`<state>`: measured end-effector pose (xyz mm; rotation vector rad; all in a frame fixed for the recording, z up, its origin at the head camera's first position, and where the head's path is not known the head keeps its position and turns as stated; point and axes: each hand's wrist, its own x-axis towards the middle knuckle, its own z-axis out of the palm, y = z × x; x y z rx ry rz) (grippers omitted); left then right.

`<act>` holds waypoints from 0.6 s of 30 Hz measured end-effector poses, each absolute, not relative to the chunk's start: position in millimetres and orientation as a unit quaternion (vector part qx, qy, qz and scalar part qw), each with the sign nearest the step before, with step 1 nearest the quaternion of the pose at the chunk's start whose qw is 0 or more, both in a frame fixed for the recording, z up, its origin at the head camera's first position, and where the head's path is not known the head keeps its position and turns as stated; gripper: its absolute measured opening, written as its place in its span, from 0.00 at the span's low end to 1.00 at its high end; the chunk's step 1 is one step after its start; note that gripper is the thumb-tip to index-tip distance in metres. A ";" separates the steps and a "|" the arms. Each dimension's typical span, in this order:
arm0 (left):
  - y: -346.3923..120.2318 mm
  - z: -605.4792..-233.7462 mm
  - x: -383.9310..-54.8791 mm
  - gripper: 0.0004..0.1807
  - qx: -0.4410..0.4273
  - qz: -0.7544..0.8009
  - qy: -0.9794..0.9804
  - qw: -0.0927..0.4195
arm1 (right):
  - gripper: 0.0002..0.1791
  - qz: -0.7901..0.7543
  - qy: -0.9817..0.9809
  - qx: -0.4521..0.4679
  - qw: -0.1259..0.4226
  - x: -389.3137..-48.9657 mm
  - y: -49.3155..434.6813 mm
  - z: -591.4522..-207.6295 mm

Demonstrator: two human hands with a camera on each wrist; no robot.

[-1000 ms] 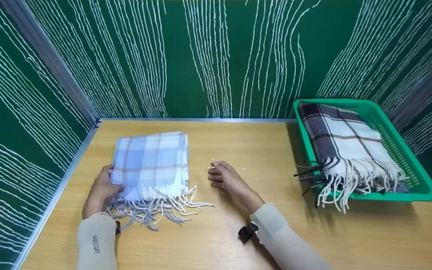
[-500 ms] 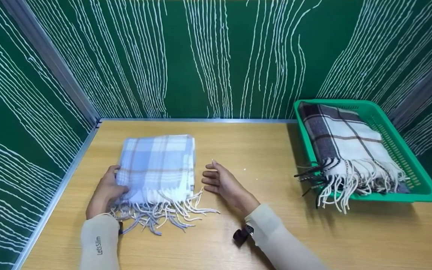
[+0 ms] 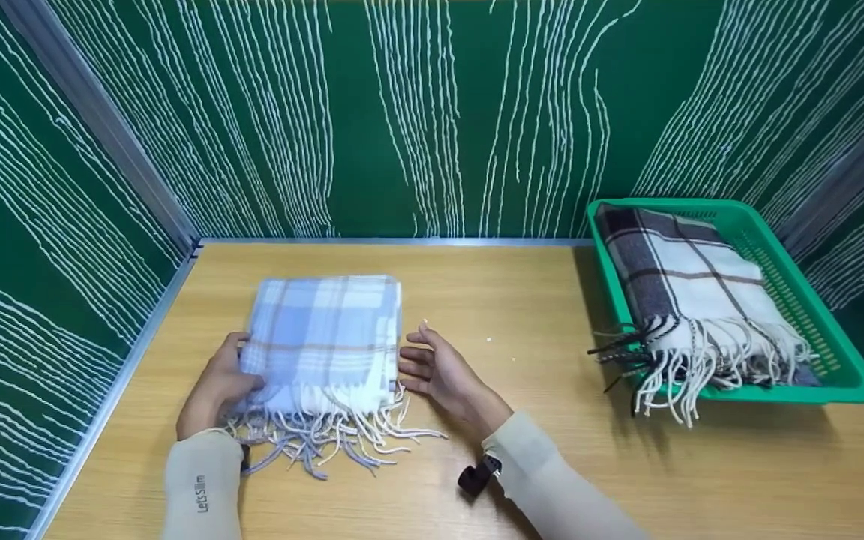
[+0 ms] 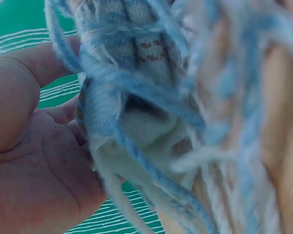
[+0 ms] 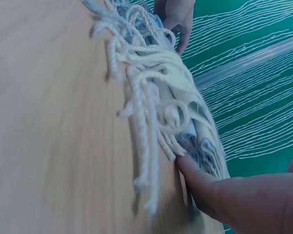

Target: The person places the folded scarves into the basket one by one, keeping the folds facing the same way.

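A folded light blue and white plaid scarf [image 3: 319,330] lies on the wooden table, its twisted fringe [image 3: 327,435] spread toward me. My left hand [image 3: 216,390] grips its left edge, thumb over the top and fingers along the side. The left wrist view shows this hand [image 4: 44,141] around the stacked layers [image 4: 132,53], partly hidden behind loose fringe strands. At the opposite edge, my right hand [image 3: 451,375] has its fingers loosely bent, fingertips right at the scarf's side. In the right wrist view, one finger [image 5: 200,175] meets the lower layers near the table.
A green plastic basket [image 3: 844,360] stands at the right, holding a folded brown and white plaid scarf [image 3: 709,277] whose fringe hangs over the front rim. Green panels [image 3: 357,112] with wavy white lines enclose the back and sides of the table [image 3: 552,465].
The blue scarf has slid right and slightly toward me, along with my left hand. My right hand has moved left and a little nearer, closing the gap to the scarf's edge.
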<state>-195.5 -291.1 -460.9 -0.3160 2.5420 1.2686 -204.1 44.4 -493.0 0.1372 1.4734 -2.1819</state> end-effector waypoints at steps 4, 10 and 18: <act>-289.3 -461.3 -195.2 0.48 -0.111 0.446 0.876 0.147 | 0.34 -0.807 0.533 0.054 0.247 -203.5 42.4 -493.2; -289.6 -463.0 -195.1 0.47 -0.098 0.444 0.878 0.151 | 0.33 -0.815 0.518 0.050 0.254 -203.2 43.3 -493.0; -289.9 -467.1 -194.1 0.51 -0.070 0.480 0.862 0.149 | 0.29 -0.810 0.525 0.008 0.259 -202.2 48.9 -496.5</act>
